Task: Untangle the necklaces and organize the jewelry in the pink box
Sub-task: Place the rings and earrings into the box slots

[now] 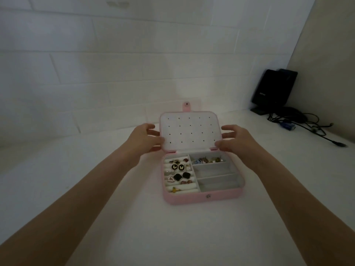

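Both hands gripped the lid (189,131) edges: left hand (143,140), right hand (235,141). Box (201,198) open, earrings (177,167) inside. Best to move lid evenly, keeping base flat.

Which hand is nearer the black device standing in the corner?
Right. The right hand holds the open lid's right edge, on the black device's side; the left hand is at the lid's far edge.

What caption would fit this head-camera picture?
Both hands, left and right, hold the open lid of a pink jewelry box.
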Tool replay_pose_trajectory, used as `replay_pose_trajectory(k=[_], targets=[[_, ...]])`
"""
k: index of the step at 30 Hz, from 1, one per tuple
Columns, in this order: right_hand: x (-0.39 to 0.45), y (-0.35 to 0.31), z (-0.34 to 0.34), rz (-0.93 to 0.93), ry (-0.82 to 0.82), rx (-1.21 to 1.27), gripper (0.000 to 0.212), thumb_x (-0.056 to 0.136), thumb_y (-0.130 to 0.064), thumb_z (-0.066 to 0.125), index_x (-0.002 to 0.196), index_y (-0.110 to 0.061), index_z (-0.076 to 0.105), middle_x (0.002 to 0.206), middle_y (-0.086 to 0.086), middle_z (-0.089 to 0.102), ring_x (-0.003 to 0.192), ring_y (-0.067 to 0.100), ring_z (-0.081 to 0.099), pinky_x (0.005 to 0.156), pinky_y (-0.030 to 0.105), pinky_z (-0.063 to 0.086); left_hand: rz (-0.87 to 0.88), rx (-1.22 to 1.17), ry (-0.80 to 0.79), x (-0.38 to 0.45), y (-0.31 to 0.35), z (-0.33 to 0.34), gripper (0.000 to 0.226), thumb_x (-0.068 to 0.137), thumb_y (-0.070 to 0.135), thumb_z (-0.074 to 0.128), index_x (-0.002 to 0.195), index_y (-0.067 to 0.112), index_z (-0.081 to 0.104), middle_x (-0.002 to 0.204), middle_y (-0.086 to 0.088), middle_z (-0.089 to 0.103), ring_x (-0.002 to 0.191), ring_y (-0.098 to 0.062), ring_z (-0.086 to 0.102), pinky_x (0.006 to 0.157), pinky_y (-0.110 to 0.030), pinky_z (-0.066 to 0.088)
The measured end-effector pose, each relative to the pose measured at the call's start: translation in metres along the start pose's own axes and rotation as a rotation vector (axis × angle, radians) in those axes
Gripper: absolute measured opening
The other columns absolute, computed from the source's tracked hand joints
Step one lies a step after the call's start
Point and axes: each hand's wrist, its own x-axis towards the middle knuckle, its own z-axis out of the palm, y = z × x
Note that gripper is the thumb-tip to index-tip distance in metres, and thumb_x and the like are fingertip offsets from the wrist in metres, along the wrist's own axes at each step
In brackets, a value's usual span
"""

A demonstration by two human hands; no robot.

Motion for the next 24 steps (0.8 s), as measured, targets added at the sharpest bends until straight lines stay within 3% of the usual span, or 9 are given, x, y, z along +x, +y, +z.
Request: replay_pose_trajectory(k=[4, 6, 8, 10, 14, 19, 24], targets=[[0.001, -0.009, 0.001, -0.119, -0.007, -0.015, 0.050, 0.078, 0.013, 0.061, 0.122, -0.009, 0.052, 0.109, 0.011, 0.054, 0.090, 0.024, 0.058, 0.072, 0.028, 0.054, 0.231, 0.159, 0.031, 0.002, 0.011, -0.003, 0.047, 0.083, -0.007, 0.059, 0.126, 0.008, 0.053, 0.107, -0.004, 0.056, 0.083, -0.014, 0.061, 0.076, -0.026, 0.055], [0.000, -0.015, -0.001, -0.168, 0.000, -0.033, 0.033, 0.084, 0.003, 0.061, 0.112, -0.012, 0.056, 0.105, 0.007, 0.056, 0.097, 0.027, 0.059, 0.080, 0.034, 0.054, 0.317, 0.215, 0.049, 0.001, 0.015, -0.006, 0.032, 0.084, 0.000, 0.061, 0.114, 0.013, 0.058, 0.103, 0.001, 0.057, 0.084, -0.015, 0.064, 0.082, -0.034, 0.055], [-0.003, -0.021, -0.005, -0.247, 0.027, -0.062, 0.023, 0.087, -0.011, 0.064, 0.109, -0.013, 0.059, 0.103, 0.003, 0.060, 0.097, 0.024, 0.059, 0.082, 0.035, 0.052, 0.409, 0.246, 0.069, -0.002, 0.018, -0.008, 0.026, 0.085, 0.007, 0.063, 0.107, 0.019, 0.056, 0.105, 0.002, 0.058, 0.089, -0.016, 0.064, 0.079, -0.029, 0.054], [-0.007, -0.028, -0.007, -0.369, 0.098, -0.085, 0.022, 0.084, -0.015, 0.067, 0.105, -0.016, 0.061, 0.099, -0.002, 0.062, 0.088, 0.016, 0.060, 0.075, 0.025, 0.050, 0.542, 0.291, 0.087, -0.006, 0.020, -0.007, 0.027, 0.084, 0.008, 0.064, 0.106, 0.021, 0.055, 0.110, 0.001, 0.057, 0.092, -0.012, 0.061, 0.076, -0.016, 0.050], [-0.022, -0.041, -0.007, -0.638, 0.096, -0.343, 0.024, 0.077, -0.012, 0.073, 0.097, -0.019, 0.061, 0.095, -0.003, 0.061, 0.084, 0.011, 0.055, 0.069, 0.009, 0.040, 0.767, 0.458, -0.004, -0.020, 0.032, -0.004, 0.030, 0.084, 0.005, 0.064, 0.103, 0.025, 0.055, 0.107, 0.006, 0.058, 0.096, -0.009, 0.056, 0.084, -0.017, 0.047], [-0.057, -0.045, -0.005, -0.626, -0.031, -0.823, 0.021, 0.077, -0.017, 0.072, 0.090, -0.017, 0.057, 0.092, 0.000, 0.060, 0.084, 0.019, 0.056, 0.068, 0.027, 0.041, 0.766, 0.764, -0.168, -0.047, 0.027, -0.011, 0.029, 0.078, 0.013, 0.071, 0.099, 0.029, 0.059, 0.098, 0.012, 0.062, 0.090, -0.006, 0.058, 0.083, -0.029, 0.050], [-0.089, -0.026, -0.003, -0.555, -0.156, -0.993, 0.026, 0.080, -0.019, 0.066, 0.104, -0.016, 0.054, 0.105, 0.001, 0.057, 0.093, 0.019, 0.050, 0.077, 0.030, 0.040, 0.711, 0.999, -0.228, -0.071, 0.004, -0.007, 0.046, 0.075, 0.035, 0.070, 0.117, 0.022, 0.057, 0.117, 0.006, 0.059, 0.103, -0.014, 0.055, 0.088, -0.025, 0.040]])
